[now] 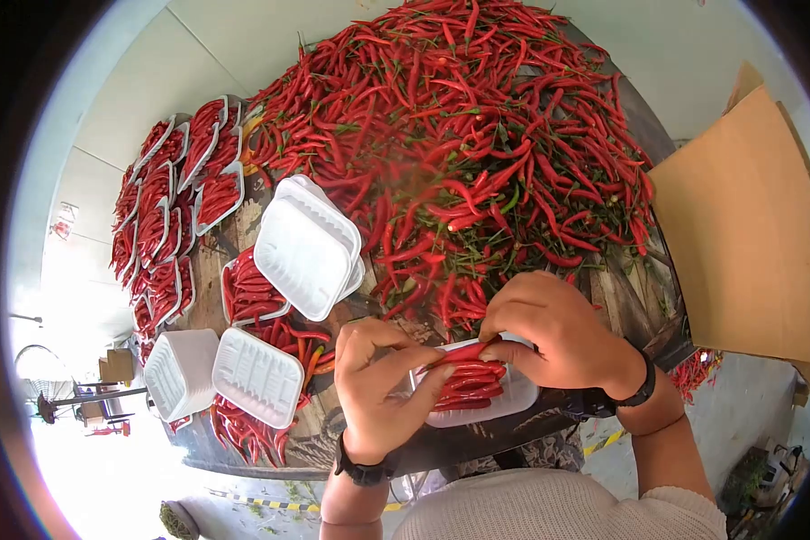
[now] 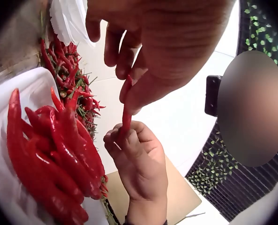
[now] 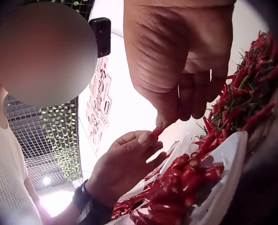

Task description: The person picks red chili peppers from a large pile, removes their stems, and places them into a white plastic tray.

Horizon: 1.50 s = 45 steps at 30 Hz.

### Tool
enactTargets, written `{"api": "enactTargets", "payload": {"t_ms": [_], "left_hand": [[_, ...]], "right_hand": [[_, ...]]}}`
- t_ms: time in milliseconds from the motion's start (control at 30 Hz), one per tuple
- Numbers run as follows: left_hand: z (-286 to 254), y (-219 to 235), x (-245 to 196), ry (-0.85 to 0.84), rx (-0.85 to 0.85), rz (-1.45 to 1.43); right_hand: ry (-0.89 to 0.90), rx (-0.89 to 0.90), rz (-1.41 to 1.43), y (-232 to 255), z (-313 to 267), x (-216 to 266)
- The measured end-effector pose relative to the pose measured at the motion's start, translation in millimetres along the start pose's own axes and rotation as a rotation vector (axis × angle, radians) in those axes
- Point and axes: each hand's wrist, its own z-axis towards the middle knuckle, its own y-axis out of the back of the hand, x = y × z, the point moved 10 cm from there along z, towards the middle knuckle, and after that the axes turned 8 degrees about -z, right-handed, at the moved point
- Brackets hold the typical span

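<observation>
Over the near edge of the table, at about six o'clock, I've got one red chilli (image 1: pixel 463 352) stretched between both hands above the white tray (image 1: pixel 520 396). My left hand (image 1: pixel 380 389) pinches one end with curled fingers, my right hand (image 1: pixel 556 335) pinches the other between thumb and fingertips. It looks featherlight, glossy and a bit slick, bendy rather than stiff, so I'd judge a gentle grip near the ends best; squeezing the middle could split the skin. At twelve o'clock sits the big chilli heap (image 1: pixel 477 135), filled trays (image 1: pixel 175 198) at ten o'clock.
</observation>
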Motion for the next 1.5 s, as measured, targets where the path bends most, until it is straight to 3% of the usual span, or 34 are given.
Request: {"api": "enactTargets", "payload": {"t_ms": [233, 333, 400, 467, 533, 567, 633, 733, 900, 1000, 1500], "left_hand": [[-0.8, 14.8, 7.6, -0.006, -0.094, -0.016], [-1.9, 26.2, 14.4, 0.023, -0.157, -0.003], [-6.4, 39.1, 32.1, 0.199, -0.272, 0.078], [-5.0, 41.9, 37.0, 0.262, -0.286, 0.081], [-5.6, 46.1, 40.4, 0.283, -0.332, 0.090], [-7.4, 46.8, 42.6, 0.286, -0.337, 0.090], [-9.7, 44.8, 44.0, 0.245, -0.312, 0.082], [-9.7, 39.9, 43.4, 0.225, -0.264, 0.116], [-2.6, 33.6, 34.9, 0.195, -0.262, 0.181], [-3.7, 29.0, 37.4, 0.210, -0.225, 0.148], [0.3, 3.0, 24.1, 0.162, -0.026, 0.096]], "right_hand": [[-0.025, -0.067, -0.026, 10.5, 0.5, -3.9], [-0.130, -0.052, 0.009, 11.9, -0.6, -13.9], [-0.305, -0.096, 0.167, 15.0, -3.1, -27.7], [-0.268, -0.057, 0.143, 13.9, -2.4, -25.3], [-0.055, 0.015, -0.026, 8.8, 1.2, -4.7], [-0.051, 0.020, -0.026, 9.4, 0.9, -1.7], [-0.075, 0.162, 0.026, -3.8, -3.7, 5.8], [-0.084, 0.190, 0.073, -14.2, -7.4, 12.5], [0.029, 0.165, -0.143, -22.6, -11.2, 26.9], [0.001, 0.237, -0.183, -26.7, -14.3, 26.6], [-0.009, 0.246, -0.148, -31.7, -15.1, 15.2]]}}
